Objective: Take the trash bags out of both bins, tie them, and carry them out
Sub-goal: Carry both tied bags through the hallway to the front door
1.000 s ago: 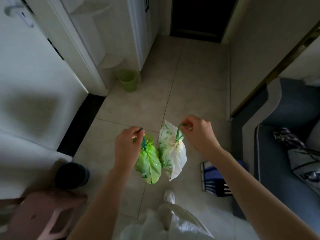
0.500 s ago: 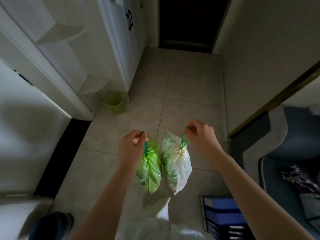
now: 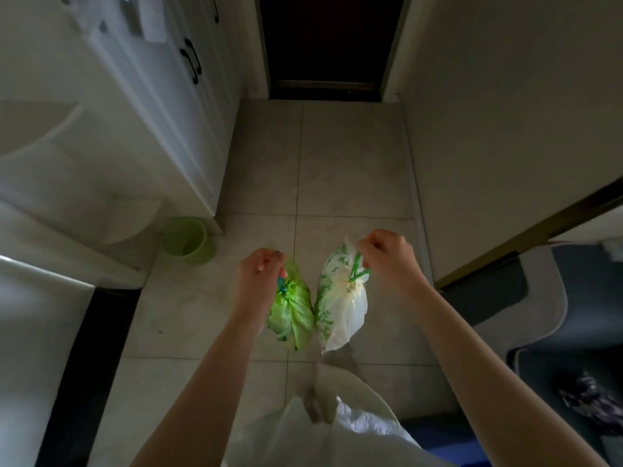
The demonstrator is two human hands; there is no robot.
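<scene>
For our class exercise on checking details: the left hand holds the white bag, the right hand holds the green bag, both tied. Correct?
No, the bags are swapped. In the head view the left hand holds the green bag and the right hand holds the white bag. Both are tied.

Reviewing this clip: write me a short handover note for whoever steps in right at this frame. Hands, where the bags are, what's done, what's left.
Left hand: pinches the drawstring of the green trash bag, which hangs clear of the floor.
Right hand: pinches the green drawstring of the white trash bag, also hanging, beside the green one.
Done: both bags are out and cinched shut at the neck. The green bin by the cabinet on the left has no bag visible in it. The second bin is not in view.
Left: carry both bags out, probably down the tiled hallway toward the dark doorway ahead.
</scene>
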